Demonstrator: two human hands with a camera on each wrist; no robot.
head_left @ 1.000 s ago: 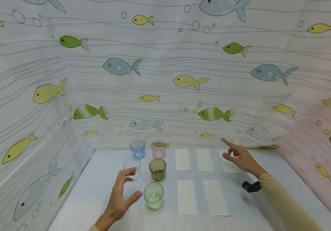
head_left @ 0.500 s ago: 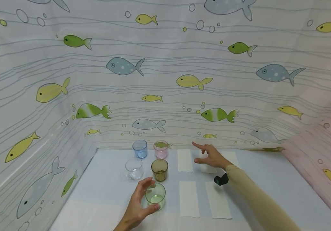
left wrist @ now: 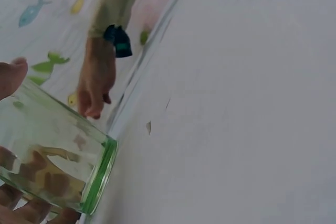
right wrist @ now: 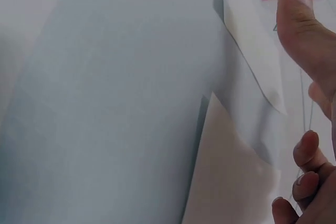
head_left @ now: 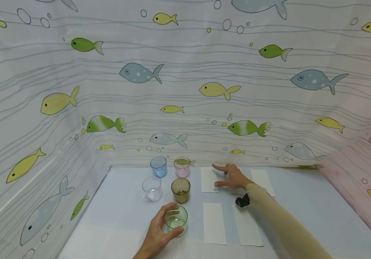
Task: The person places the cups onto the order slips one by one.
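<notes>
My left hand (head_left: pixel 158 230) grips the green glass (head_left: pixel 176 220), thumb on its near side and fingers round the far left side. In the left wrist view the glass (left wrist: pixel 63 156) shows its thick green base, with fingers visible through the wall. My right hand (head_left: pixel 233 176) hovers over the back row of white paper strips, between the left strip (head_left: pixel 208 181) and the partly hidden middle one. Its index finger and thumb stretch leftward, holding nothing. In the right wrist view the thumb (right wrist: pixel 299 19) stands apart from the loosely bent fingers, beside a paper strip (right wrist: pixel 231 177).
Behind the green glass stand a brown glass (head_left: pixel 181 191), a clear glass (head_left: pixel 152 189), a blue glass (head_left: pixel 158 167) and a pink glass (head_left: pixel 182 168). More strips lie at the back right (head_left: pixel 263 182) and in the front row (head_left: pixel 215 223). A fish-patterned curtain (head_left: pixel 185 72) surrounds the table.
My left hand has moved right from beside the clear glass and taken hold of the green glass. My right hand has moved left across the back row of strips.
</notes>
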